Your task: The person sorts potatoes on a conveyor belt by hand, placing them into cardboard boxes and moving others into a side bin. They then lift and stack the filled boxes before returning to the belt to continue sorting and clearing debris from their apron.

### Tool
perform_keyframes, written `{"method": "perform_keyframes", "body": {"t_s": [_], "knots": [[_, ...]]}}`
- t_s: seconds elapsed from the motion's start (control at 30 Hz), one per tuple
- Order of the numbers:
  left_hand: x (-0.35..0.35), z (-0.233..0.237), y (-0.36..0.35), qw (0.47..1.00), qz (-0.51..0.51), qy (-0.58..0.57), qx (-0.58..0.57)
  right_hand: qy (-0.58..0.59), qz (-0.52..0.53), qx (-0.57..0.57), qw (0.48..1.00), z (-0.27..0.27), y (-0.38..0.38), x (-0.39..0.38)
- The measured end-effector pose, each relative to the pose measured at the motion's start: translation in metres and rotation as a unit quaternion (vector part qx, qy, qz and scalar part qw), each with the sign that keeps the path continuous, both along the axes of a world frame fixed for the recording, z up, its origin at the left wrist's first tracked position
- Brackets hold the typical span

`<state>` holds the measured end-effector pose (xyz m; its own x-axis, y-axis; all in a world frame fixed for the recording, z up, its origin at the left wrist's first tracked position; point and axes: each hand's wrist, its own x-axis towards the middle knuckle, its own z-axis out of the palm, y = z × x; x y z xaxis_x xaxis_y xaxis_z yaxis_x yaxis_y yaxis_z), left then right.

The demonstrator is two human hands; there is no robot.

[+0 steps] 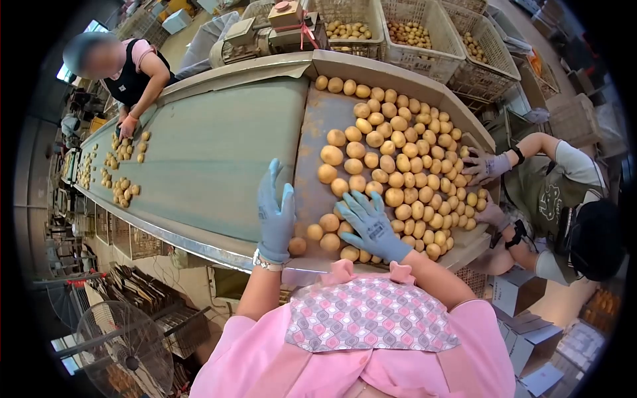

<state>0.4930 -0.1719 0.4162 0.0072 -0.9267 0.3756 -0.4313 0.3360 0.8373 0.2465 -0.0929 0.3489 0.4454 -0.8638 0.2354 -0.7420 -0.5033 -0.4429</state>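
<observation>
Many round, tan-yellow potatoes (pixel 398 141) lie in a loose layer on the grey metal end (pixel 325 119) of a sorting table. My left hand (pixel 275 215), in a blue glove, is held over the near edge of the green belt (pixel 232 159). Its fingers are stretched out with nothing in them. Close to its heel sits a single potato (pixel 297 246). My right hand (pixel 371 225), also blue-gloved, lies spread over the potatoes at the near side and touches some of them, gripping none that I can see.
At the right end, a co-worker's gloved hands (pixel 488 166) touch the potatoes. Another person (pixel 136 73) bends over small potato clusters (pixel 123 189) at the belt's far left. Potato-filled crates (pixel 424 40) and a motor (pixel 242 40) stand behind. A fan (pixel 126 348) is at lower left.
</observation>
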Motion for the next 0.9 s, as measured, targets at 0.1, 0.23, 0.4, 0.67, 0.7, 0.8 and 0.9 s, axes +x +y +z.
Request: {"method": "perform_keyframes", "body": {"t_s": [0.1, 0.23, 0.4, 0.67, 0.7, 0.8, 0.9], "knots": [[0.0, 0.002, 0.007, 0.996, -0.019, -0.082, -0.037, -0.016, 0.071, -0.05, 0.996, -0.002, -0.014, 0.014], [0.003, -0.002, 0.01, 0.984, -0.083, 0.002, 0.155, -0.052, 0.125, 0.005, 0.991, 0.038, -0.019, -0.005], [-0.003, -0.008, 0.013, 0.951, -0.243, -0.178, 0.071, -0.076, -0.058, 0.002, 0.995, 0.03, -0.037, -0.063], [-0.006, -0.012, 0.009, 0.976, -0.146, -0.111, 0.12, -0.161, -0.197, -0.089, 0.963, 0.022, -0.072, -0.079], [-0.005, -0.01, 0.008, 0.979, -0.125, -0.087, 0.137, -0.16, -0.197, -0.112, 0.961, 0.022, -0.078, -0.073], [-0.002, -0.01, 0.006, 0.983, -0.096, -0.031, 0.154, -0.161, -0.18, -0.131, 0.962, 0.024, -0.096, -0.05], [0.002, -0.011, 0.005, 0.983, -0.084, -0.003, 0.163, -0.066, -0.172, -0.101, 0.978, 0.032, -0.117, -0.015]]}}
